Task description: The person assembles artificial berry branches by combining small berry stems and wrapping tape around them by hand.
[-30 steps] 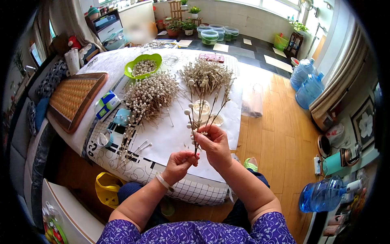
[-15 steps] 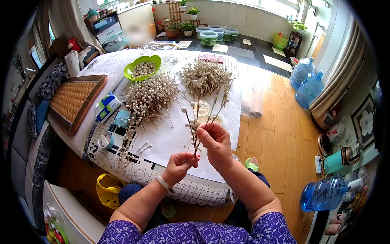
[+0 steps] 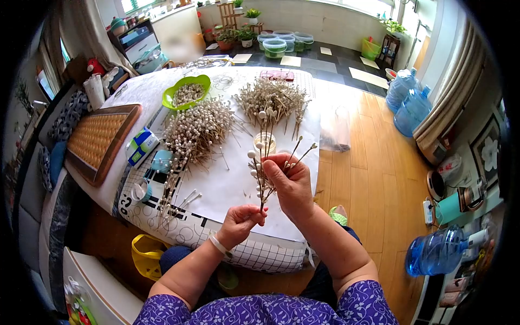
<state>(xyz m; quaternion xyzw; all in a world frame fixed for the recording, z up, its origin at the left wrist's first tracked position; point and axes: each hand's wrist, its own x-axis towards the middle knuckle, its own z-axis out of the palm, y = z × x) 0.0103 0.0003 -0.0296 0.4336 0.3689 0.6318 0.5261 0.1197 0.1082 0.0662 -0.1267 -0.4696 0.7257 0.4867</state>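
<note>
Right in front of the body, between the 2 hands, stands the budded branch, thin brown stems dotted with white beads, held up above the white sheet on the bed! The left hand, with a pale band at its wrist, has its fingers pinched around the lower end of the stems. Higher up, the right hand has its thumb and fingers closed on the branch; exactly which stem they grip, I can't tell from here. Darker-tipped twigs fan out above the right knuckles. Just beyond the branch sits an open round jar, and past that a heap of budded stems. Over to its left, there's a broad pile of white-tipped stems, and just behind, the lime-green bowl full of pale buds! A blue-and-green packet lies left of that pile, a light-blue box beside it, and a tipped blue tub nearer the edge. A few loose white-tipped stems rest near the sheet's left side. Down below, a yellow bag stands by the knee.
</note>
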